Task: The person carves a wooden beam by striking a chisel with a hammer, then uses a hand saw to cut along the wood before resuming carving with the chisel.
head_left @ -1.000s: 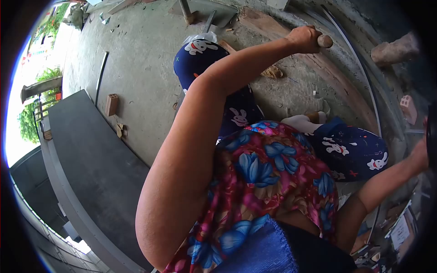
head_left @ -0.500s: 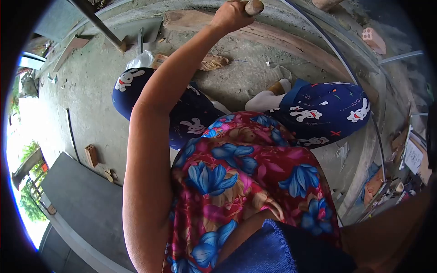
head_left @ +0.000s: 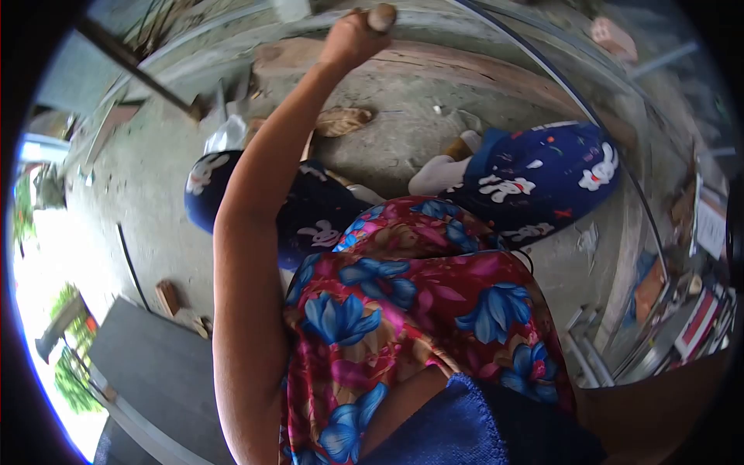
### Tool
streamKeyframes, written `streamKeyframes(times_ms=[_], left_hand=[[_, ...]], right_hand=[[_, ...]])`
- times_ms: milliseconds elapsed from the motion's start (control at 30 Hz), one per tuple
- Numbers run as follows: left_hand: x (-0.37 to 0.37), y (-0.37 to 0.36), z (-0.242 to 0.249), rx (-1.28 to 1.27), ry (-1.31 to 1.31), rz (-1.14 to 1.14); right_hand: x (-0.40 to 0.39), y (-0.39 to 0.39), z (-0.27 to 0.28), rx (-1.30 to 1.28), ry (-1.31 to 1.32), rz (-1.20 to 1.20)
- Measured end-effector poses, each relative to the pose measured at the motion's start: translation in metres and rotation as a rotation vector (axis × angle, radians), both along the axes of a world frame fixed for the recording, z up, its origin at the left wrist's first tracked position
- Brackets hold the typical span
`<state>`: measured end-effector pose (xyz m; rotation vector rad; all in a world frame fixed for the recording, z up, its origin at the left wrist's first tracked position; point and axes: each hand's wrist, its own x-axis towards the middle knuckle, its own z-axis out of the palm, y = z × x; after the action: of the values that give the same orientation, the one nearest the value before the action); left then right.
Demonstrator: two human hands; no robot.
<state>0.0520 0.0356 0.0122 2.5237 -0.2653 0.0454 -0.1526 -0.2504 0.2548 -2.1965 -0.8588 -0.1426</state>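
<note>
Left hand point(head_left: 350, 35) around wooden handle point(head_left: 381, 15)

One hand point(head_left: 350, 37) is in view, closed on one wooden handle point(head_left: 381, 15). Two knees show in rabbit-print trousers: one left point(head_left: 213, 186), one right point(head_left: 566, 174). One long plank point(head_left: 465, 66) lies across the concrete floor point(head_left: 147, 178). Two bricks show: one point(head_left: 167, 297) near the grey bench point(head_left: 163, 376), one point(head_left: 608, 32) far right.

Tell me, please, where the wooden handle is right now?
In the head view, the wooden handle sits at the top centre, gripped in the raised left hand above the long wooden plank.
</note>
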Motion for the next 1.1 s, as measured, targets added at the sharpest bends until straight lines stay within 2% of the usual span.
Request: streamKeyframes(times_ms=[33, 167, 300, 433, 600, 700, 1000, 1100], left_hand=[[-0.001, -0.006, 0.004, 0.043, 0.016, -0.007], [0.017, 0.004, -0.026, -0.114, 0.035, -0.094], [0.017, -0.002, -0.019, -0.094, -0.039, -0.112], [0.014, -0.003, -0.013, -0.212, 0.009, -0.156], [0.013, -0.002, -0.012, -0.175, 0.015, -0.137], [0.008, -0.003, -0.009, -0.281, 0.038, -0.141], [0.012, 0.001, -0.014, -0.151, -0.012, -0.131], [0.008, -0.003, -0.008, -0.186, 0.016, -0.108]], right_hand=[[0.002, -0.001, -0.005, -0.022, 0.016, -0.032], [0.003, -0.013, -0.020, -0.078, 0.060, -0.159], [-0.007, -0.030, -0.027, -0.107, 0.087, -0.286], [-0.017, -0.046, -0.027, -0.147, 0.101, -0.390], [-0.026, -0.070, -0.022, -0.199, 0.102, -0.489], [-0.026, -0.090, -0.013, -0.247, 0.088, -0.543], [-0.018, -0.177, 0.037, -0.441, -0.054, -0.740], [-0.015, -0.213, 0.056, -0.472, -0.148, -0.836]])
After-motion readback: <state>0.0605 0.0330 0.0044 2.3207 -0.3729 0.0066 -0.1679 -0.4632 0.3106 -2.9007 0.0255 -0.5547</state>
